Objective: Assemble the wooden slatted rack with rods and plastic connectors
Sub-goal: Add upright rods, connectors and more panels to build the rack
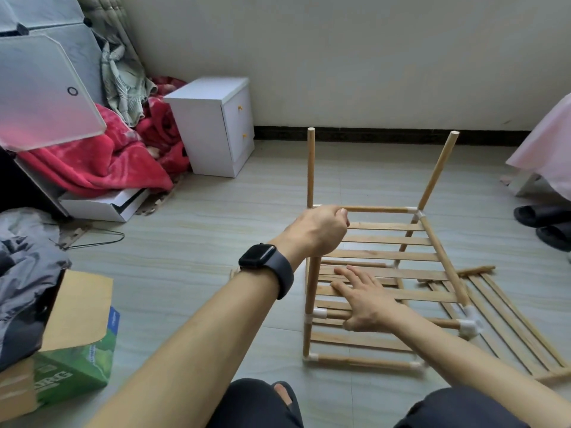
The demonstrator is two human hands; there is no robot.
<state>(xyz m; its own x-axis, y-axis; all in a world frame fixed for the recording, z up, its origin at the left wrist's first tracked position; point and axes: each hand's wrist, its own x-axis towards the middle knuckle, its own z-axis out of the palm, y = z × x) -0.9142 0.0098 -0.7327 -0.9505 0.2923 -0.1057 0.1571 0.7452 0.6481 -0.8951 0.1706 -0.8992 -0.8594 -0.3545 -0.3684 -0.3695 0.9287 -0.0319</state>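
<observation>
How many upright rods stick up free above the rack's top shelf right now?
2. The far-left rod rises just beyond the left hand gripping the rack; the far-right rod leans outward. Near corners carry none. None looks hidden.

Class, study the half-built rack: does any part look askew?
Yes. The far right rod leans outward while the far left rod stands straight; its corner connector may be loosely seated.
</observation>
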